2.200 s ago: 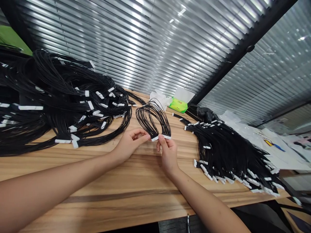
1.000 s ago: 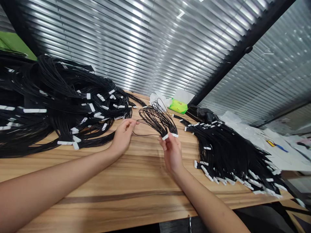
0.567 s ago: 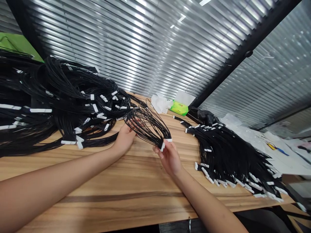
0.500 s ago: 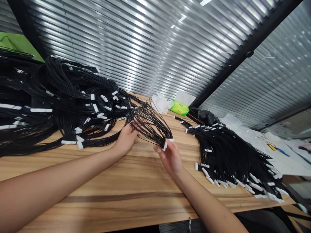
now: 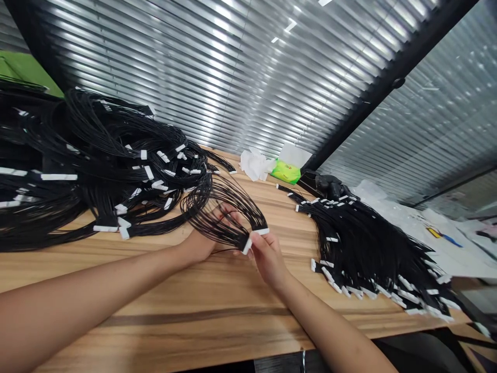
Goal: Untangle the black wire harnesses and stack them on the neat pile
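Observation:
My right hand (image 5: 267, 256) pinches a flat bundle of thin black wires (image 5: 221, 212) near its white connector strips (image 5: 255, 237). The wires arc leftward in a loop. My left hand (image 5: 207, 244) lies beneath that loop, its fingers reaching in among the wires and partly hidden by them. A large tangled heap of similar black wires with white connectors (image 5: 116, 155) lies just left of the loop. Another fanned pile (image 5: 368, 254) lies to the right of my right hand.
Both piles rest on a wooden tabletop (image 5: 155, 290). Behind them are crumpled white tissue (image 5: 255, 165), a green tissue pack (image 5: 286, 172) and a black rubber-like object (image 5: 330, 184). Papers and plastic sheeting (image 5: 407, 228) lie at right, below window blinds (image 5: 194, 67).
The wire loop has gone from standing upright to leaning left and lower over my left hand. My left hand has slid right beneath it, and my right hand has moved slightly left.

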`<state>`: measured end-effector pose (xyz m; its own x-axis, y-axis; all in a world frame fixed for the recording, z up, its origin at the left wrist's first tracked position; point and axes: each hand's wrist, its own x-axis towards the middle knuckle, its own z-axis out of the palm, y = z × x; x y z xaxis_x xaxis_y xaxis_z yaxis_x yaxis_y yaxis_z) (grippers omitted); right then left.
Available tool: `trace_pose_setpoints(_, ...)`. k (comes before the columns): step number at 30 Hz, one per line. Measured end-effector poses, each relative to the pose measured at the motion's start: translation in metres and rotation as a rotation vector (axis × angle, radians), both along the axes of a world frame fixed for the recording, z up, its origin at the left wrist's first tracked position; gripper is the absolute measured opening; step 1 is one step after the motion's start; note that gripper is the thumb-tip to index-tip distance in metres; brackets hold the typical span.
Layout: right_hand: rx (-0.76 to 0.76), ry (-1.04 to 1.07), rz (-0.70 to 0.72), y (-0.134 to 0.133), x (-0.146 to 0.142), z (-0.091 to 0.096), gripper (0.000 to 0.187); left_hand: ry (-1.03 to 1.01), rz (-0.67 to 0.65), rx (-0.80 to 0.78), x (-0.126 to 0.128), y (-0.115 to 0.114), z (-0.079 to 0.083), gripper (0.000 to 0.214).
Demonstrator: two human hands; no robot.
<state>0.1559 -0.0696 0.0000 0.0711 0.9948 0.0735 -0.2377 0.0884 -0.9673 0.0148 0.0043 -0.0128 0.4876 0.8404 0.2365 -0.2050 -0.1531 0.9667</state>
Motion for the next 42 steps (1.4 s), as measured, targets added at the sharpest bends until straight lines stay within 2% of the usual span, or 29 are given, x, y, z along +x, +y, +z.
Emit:
trace_pose_setpoints(3,0.005,-0.038,0.026,0.001,0.000,-0.008,0.037,-0.005,-0.041,-0.008,-0.002,0.000,0.000,0.022)
trace_pose_setpoints(5,0.006,-0.036,0.021,0.001,0.001,-0.009,0.037,0.063,-0.065,0.041,-0.003,0.000,0.005,0.017)
trace_pose_setpoints(8,0.005,-0.013,0.008,0.001,0.001,-0.007,0.035,0.154,-0.129,0.211,-0.004,-0.003,0.016,0.009)
trace_pose_setpoints(10,0.008,0.006,0.009,0.001,0.002,-0.006,0.034,0.173,-0.139,0.356,-0.006,-0.006,0.022,0.015)
trace_pose_setpoints(12,0.017,0.015,0.012,0.001,0.002,-0.005,0.033,0.158,-0.112,0.434,-0.007,-0.008,0.023,0.022)
trace_pose_setpoints(15,0.018,0.007,0.008,0.002,0.002,-0.007,0.032,0.151,-0.079,0.424,-0.010,-0.010,0.018,0.023)
trace_pose_setpoints(18,0.020,0.009,0.016,0.002,0.002,-0.009,0.031,0.179,-0.101,0.408,-0.011,-0.011,0.012,0.021)
trace_pose_setpoints(21,0.035,0.023,-0.003,0.002,0.002,-0.008,0.032,0.130,-0.094,0.388,-0.011,-0.012,0.011,0.019)
trace_pose_setpoints(26,0.026,0.000,-0.070,0.004,0.004,-0.007,0.036,0.096,-0.017,0.341,-0.005,-0.008,0.013,0.021)
trace_pose_setpoints(32,0.068,-0.053,-0.207,0.011,0.010,-0.010,0.044,0.165,0.149,0.292,0.004,0.006,0.001,0.026)
trace_pose_setpoints(35,0.075,-0.054,-0.263,0.013,0.012,-0.009,0.043,0.190,0.224,0.315,0.002,0.004,0.004,0.021)
trace_pose_setpoints(38,0.077,-0.069,-0.300,0.013,0.011,-0.007,0.040,0.208,0.250,0.424,-0.003,-0.003,0.014,0.008)
trace_pose_setpoints(42,0.097,-0.129,-0.337,0.011,0.008,-0.004,0.039,0.200,0.243,0.500,-0.006,-0.009,0.022,0.012)
